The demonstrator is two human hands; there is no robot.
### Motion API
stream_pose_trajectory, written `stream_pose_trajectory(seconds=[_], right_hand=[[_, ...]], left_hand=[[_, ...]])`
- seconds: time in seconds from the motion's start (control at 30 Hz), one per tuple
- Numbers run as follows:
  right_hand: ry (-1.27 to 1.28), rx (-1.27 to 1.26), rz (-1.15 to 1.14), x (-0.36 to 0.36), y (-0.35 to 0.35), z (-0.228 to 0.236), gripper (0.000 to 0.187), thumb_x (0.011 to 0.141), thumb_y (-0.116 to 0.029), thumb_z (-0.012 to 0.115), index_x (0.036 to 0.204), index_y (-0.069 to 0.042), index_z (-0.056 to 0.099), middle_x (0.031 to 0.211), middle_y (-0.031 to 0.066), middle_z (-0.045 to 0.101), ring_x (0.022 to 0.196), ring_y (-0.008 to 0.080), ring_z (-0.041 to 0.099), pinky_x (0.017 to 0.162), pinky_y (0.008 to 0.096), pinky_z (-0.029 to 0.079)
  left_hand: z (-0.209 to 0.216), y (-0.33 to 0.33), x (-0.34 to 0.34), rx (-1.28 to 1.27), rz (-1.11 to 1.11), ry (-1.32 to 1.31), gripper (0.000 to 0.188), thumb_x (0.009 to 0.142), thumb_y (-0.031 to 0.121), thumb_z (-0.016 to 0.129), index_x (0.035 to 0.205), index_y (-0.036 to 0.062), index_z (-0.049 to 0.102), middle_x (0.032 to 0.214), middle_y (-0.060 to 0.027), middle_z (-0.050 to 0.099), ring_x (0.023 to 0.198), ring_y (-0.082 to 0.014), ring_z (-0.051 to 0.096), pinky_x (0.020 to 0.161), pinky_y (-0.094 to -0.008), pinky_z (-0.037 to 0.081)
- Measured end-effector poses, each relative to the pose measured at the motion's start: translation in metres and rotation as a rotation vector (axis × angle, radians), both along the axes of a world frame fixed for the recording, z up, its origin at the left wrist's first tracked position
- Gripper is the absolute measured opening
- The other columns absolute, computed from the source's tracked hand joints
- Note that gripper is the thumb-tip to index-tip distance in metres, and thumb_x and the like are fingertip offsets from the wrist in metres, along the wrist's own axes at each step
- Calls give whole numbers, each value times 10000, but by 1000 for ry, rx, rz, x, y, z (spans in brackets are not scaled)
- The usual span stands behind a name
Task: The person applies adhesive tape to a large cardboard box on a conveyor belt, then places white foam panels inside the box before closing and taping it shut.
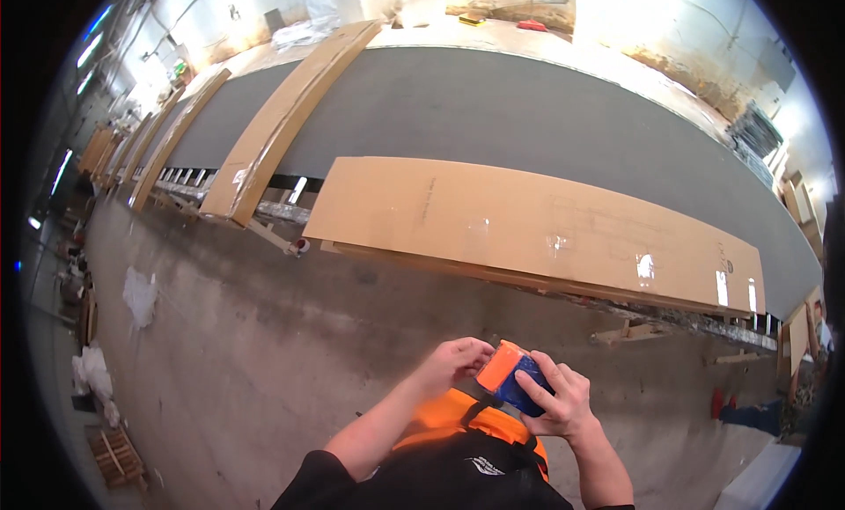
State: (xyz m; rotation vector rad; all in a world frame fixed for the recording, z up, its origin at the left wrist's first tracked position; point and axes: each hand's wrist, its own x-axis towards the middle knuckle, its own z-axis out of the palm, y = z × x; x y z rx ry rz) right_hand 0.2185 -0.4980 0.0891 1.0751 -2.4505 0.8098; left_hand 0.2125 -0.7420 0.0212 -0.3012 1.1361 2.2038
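Your right hand (pixel 554 400) grips a small orange-and-blue tool (pixel 510 375) close to your chest, fingers wrapped over its blue body. Just left of it, your left hand (pixel 451 362) pinches the orange end with its fingertips. Judging by size, the tool is light, stiff plastic, possibly slick; hold the blue body firmly. Beyond both hands lies a long cardboard-wrapped panel (pixel 528 233).

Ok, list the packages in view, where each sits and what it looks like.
Near carton: long flat brown cardboard pack on the bench edge, clear tape strips.
Far carton: long brown cardboard pack, lying aslant further left.
Tape dispenser: orange and blue, held between left hand and right hand.
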Motion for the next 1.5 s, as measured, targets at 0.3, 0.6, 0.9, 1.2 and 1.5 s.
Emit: stream_pose_trajectory(seconds=[0.3, 0.6, 0.9, 1.2, 1.5], right_hand=[[66, 41, 131, -41, -25, 5, 683, 495, -178, 756, 1172, -198, 669, 1224, 201, 612, 704, 264, 632, 614, 345, 540], [58, 433, 205, -123, -38, 42, 687, 470, -178, 783, 1143, -270, 684, 1281, 147, 590, 802, 259, 629, 638, 374, 551], [-96, 688, 85, -153, -48, 13, 595, 553, -140, 753, 1138, -230, 691, 1323, 120, 531, 914, 260, 612, 696, 391, 550], [-169, 757, 81, -170, -76, 6, 568, 602, -168, 724, 1166, -228, 686, 1322, 123, 523, 964, 272, 625, 719, 399, 552], [-239, 849, 88, -177, -84, 2, 560, 604, -183, 728, 1161, -214, 680, 1326, 140, 521, 963, 284, 640, 734, 403, 555]], left_hand=[[-8, -7, -23, -27, 236, 9, 131, 958, 145, 657, 1001, 21, 653, 840, 0, 651, 747, -79, 601, 693, -227, 499], [-55, -232, -79, -1098, 1187, 272, 208, 861, 172, 785, 783, 26, 659, 703, 34, 601, 618, -58, 467, 550, -243, 412], [-59, -245, -121, -1295, 1129, 182, 262, 788, 237, 834, 817, -3, 731, 700, -40, 691, 673, -104, 617, 663, -270, 493], [-79, -266, -133, -1508, 1058, 48, 362, 697, 386, 870, 798, 55, 764, 715, -61, 717, 666, -196, 666, 686, -347, 514], [-97, -273, -134, -1484, 1069, 77, 345, 714, 335, 879, 788, 23, 753, 675, -55, 699, 625, -160, 637, 639, -316, 504]])
